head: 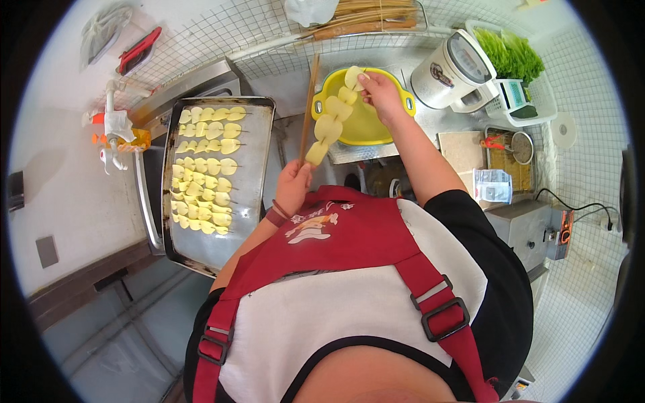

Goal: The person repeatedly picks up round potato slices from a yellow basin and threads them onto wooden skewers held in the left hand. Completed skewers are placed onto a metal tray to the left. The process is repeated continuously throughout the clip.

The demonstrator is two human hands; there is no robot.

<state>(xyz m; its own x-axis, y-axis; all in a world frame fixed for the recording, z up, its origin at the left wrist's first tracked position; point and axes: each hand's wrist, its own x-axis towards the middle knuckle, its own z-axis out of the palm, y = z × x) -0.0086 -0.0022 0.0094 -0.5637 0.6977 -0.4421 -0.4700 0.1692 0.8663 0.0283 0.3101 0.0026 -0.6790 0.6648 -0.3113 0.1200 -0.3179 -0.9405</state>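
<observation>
A skewer of thin pale-yellow slices, apparently potato, slants between my two hands over a yellow basin. At its upper end, my right hand pinches the top slice between thumb and fingers. My left hand is closed at the lower end, beside the lowest slice. Several long bamboo skewers also rise from the left hand, to the left of the slices. The basin, with a yellowish interior, stands on a metal counter.
On my left, a metal baking tray bears several rows of skewered slices. A white soymilk-maker-like appliance stands right of the basin, near a basket of lettuce. Farther right are a cutting board and a metal pan.
</observation>
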